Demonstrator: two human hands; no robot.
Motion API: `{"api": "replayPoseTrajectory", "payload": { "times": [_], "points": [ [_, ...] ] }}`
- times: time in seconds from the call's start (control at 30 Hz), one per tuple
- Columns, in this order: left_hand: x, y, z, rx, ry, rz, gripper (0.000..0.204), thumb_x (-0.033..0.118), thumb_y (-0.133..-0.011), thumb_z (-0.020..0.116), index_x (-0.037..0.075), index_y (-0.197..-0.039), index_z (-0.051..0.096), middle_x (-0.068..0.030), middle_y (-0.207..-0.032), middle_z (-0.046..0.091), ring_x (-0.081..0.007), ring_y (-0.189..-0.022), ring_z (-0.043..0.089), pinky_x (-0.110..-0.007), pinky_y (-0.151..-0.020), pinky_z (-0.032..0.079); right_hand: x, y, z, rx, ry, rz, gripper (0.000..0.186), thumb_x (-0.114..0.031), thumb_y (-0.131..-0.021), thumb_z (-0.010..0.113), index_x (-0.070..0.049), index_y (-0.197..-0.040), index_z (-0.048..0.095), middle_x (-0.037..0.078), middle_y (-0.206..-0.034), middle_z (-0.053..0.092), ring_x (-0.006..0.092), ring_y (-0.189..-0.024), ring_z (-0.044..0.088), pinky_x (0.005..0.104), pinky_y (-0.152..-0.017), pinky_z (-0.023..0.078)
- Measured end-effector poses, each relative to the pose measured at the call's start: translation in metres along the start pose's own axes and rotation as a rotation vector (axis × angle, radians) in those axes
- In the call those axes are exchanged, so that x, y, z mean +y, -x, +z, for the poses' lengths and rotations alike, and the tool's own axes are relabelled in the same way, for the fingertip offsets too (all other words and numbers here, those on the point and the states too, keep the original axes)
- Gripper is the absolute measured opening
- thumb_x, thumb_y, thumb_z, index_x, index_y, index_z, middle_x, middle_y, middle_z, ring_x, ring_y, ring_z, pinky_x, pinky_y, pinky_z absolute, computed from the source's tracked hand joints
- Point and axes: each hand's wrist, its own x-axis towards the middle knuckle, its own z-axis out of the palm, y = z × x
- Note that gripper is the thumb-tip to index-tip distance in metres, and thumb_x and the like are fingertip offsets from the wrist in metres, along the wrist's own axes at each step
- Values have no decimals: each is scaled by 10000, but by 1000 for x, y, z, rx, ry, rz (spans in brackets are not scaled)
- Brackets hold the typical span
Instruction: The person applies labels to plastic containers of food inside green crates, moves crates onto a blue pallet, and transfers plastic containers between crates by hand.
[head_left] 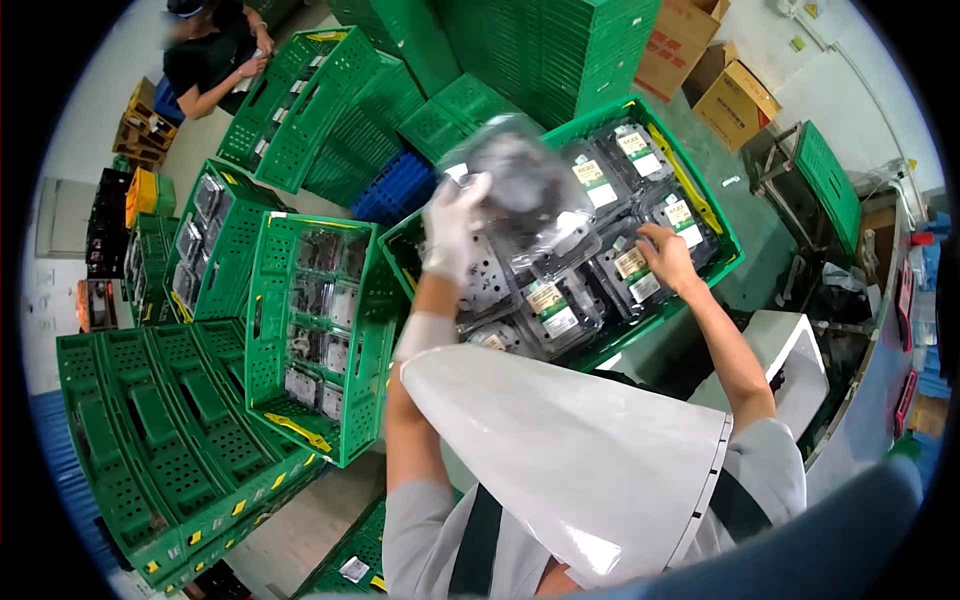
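Observation:
My left hand point(455, 225), in a white glove, is closed on a clear plastic punnet point(515, 185) of dark contents, lifted over a green crate point(726, 230) and blurred by motion. The crate holds several similar punnets, some with cream and green labels. My bare right hand point(662, 258) has curled fingers at the upper edge of a labeled punnet point(630, 280) in the crate's right part; whether it grips it firmly is hard to tell. A white apron or sheet point(560, 440) covers my front.
Left stand a tilted crate of punnets point(366, 360) and stacked green crates point(150, 430). Behind are tall green stacks point(540, 50), blue crates point(390, 190) and cardboard boxes point(730, 105). A co-worker point(200, 70) stands top left. A white container point(795, 340) is beside my right arm.

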Motion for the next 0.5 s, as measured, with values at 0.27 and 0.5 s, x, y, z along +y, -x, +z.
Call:
{"api": "replayPoseTrajectory", "payload": {
  "times": [0.27,0.5],
  "points": [
    [-95,-97,110,198,-794,585,714,217,-671,739,-50,-1248,416,-175,-1081,576,-151,-717,589,-277,-645,485,20,-3,-22,-52,-58,-39,207,-102,-745,632,-15,-931,602,136,-946,622,343,-890,565,387,-792,450],
    [-53,-15,-11,109,-274,505,297,80,-782,636,-28,-1055,589,-83,-961,635,-120,-845,586,-245,-758,466,-29,-11,-19,-201,-345,-26,236,-136,-784,640,-20,-988,621,129,-809,653,179,-672,630,279,-641,494]
  ]
}}
